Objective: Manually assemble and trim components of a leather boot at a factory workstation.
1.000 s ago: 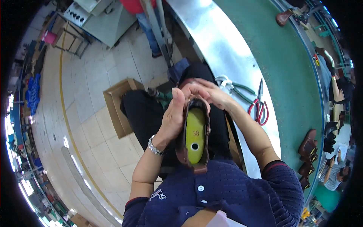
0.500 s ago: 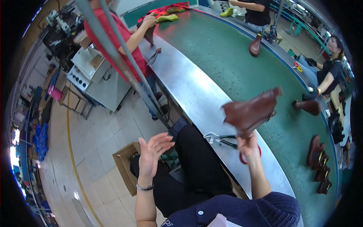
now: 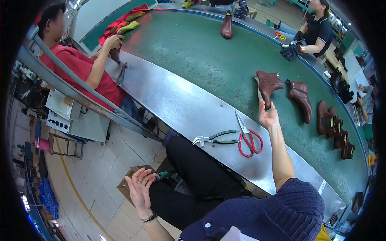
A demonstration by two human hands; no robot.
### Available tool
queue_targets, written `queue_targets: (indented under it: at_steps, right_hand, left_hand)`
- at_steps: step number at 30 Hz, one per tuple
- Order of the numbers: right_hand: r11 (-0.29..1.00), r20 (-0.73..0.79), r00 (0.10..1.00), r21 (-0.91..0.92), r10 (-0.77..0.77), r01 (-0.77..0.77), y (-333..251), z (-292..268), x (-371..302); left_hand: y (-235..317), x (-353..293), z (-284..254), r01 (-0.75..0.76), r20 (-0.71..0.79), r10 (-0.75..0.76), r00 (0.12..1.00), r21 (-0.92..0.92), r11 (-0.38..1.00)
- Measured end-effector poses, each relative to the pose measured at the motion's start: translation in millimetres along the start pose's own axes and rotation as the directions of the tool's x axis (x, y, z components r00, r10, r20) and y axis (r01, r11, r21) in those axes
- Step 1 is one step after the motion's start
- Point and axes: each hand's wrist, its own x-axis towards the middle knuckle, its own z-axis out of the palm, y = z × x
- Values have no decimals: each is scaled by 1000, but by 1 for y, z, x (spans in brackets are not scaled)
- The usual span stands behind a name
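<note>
My right hand (image 3: 268,117) reaches over the green surface, its fingers round the toe of a brown leather ankle boot (image 3: 269,83). The boot's shaft points away from me and its pale sole faces left. My left hand (image 3: 140,185) hovers by my knee with its fingers apart, holding nothing. On the metal ledge (image 3: 177,92) lie green-handled pincers (image 3: 221,137) and red-handled scissors (image 3: 250,141), side by side. Another brown boot (image 3: 300,96) stands just right of the one in my hand.
Several brown boots (image 3: 323,118) line the right side of the green surface (image 3: 193,52); one boot (image 3: 226,27) stands far off. A person in red (image 3: 80,68) works at the left beside a metal rail (image 3: 84,98). A gloved person (image 3: 317,36) sits across. A cardboard box (image 3: 125,188) is below.
My right hand has carried the boot away from me, over the green surface. My left hand has lowered and stays open. The view has turned right, and the person across has moved their gloved hands.
</note>
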Motion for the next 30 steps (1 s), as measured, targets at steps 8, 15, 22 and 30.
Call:
queue_targets:
  at_steps: [8, 15, 22, 30]
  right_hand:
    - [847, 206, 963, -530, 176, -41, 59, 12, -41]
    - [253, -60, 932, -955, 357, -158, 199, 11, -70]
    - [-155, -55, 833, -987, 550, 36, 292, 28, -68]
    - [-277, 102, 866, -924, 490, 265, 299, 95, 8]
  left_hand:
    - [0, -32, -4, -35, -162, 35, 986, 7, 999]
    - [80, -79, 65, -455, 454, 596, 662, -388, 801]
    - [204, -101, 130, -532, 709, 610, 354, -384, 755]
    - [226, -73, 126, -564, 641, 600, 479, -299, 770]
